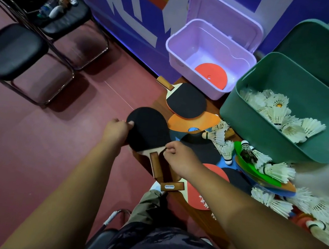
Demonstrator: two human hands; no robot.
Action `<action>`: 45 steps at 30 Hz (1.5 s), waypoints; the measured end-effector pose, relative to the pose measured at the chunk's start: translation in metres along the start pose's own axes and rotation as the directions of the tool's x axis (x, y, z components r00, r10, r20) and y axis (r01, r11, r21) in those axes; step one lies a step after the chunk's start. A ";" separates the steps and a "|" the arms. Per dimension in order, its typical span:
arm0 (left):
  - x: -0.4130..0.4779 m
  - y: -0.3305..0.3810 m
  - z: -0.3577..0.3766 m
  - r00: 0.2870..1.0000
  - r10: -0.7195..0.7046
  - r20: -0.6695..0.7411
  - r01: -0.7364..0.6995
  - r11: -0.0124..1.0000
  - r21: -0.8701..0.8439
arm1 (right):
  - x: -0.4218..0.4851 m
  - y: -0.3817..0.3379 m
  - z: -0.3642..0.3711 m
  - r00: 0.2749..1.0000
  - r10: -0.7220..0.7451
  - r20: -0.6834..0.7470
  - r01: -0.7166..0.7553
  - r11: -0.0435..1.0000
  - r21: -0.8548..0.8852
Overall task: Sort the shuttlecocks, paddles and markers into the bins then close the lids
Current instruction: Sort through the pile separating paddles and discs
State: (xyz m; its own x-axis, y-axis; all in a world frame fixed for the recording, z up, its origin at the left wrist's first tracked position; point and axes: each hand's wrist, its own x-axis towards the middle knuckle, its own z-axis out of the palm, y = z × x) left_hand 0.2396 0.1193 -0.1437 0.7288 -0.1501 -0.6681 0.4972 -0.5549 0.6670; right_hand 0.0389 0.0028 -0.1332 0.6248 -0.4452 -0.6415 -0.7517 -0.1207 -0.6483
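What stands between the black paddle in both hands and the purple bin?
Nothing visible blocks it. The held paddle could pass over another black paddle and an orange disc lying flat before the purple bin, whose lid is open.

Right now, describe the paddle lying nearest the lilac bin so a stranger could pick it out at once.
Find the open lilac bin, left of the green bin of shuttlecocks. Just in front of it lies a black-faced paddle, its wooden handle pointing away to the left, overlapping an orange marker disc. Unlike the second black paddle nearer the person, it lies untouched.
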 end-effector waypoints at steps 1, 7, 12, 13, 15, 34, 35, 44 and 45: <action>0.003 0.004 -0.003 1.000 0.011 -0.018 -0.012 0.999 -0.050 | 0.000 -0.004 0.000 1.000 -0.014 -0.019 0.014 0.999 0.031; 0.006 0.031 -0.001 0.998 0.011 0.058 0.005 0.963 -0.271 | 0.011 -0.031 -0.012 0.969 0.006 -0.246 0.084 0.931 0.354; 0.006 0.050 0.028 0.954 0.092 0.285 -0.042 0.983 -0.179 | 0.024 -0.035 -0.043 0.956 0.095 -0.277 0.081 0.824 0.561; 0.006 0.054 0.036 0.942 0.098 0.321 -0.048 0.986 -0.160 | 0.026 -0.030 -0.049 0.947 0.100 -0.306 0.096 0.821 0.564; 0.006 0.062 0.050 0.920 0.096 0.379 -0.060 0.992 -0.107 | 0.028 -0.022 -0.061 0.930 0.127 -0.344 0.106 0.805 0.584; 0.119 0.114 0.143 0.863 -0.255 0.436 0.421 0.839 -0.343 | 0.013 0.020 -0.098 0.826 0.289 -0.484 0.108 0.762 0.639; 0.116 0.115 0.145 0.868 -0.249 0.430 0.422 0.826 -0.373 | 0.013 0.021 -0.098 0.827 0.287 -0.483 0.107 0.764 0.637; 0.102 0.125 0.139 0.893 -0.103 0.437 0.273 0.898 -0.346 | 0.016 0.011 -0.094 0.828 0.288 -0.481 0.117 0.750 0.651; 0.097 0.126 0.137 0.894 -0.072 0.443 0.237 0.914 -0.329 | 0.017 0.010 -0.094 0.827 0.288 -0.482 0.118 0.751 0.650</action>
State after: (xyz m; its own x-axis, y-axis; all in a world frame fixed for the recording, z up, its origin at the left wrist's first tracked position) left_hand 0.3085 -0.0778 -0.1696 0.4070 -0.4565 -0.7911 0.7818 -0.2737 0.5602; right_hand 0.0224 -0.0896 -0.1116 0.1988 -0.8310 -0.5196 -0.3536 0.4336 -0.8288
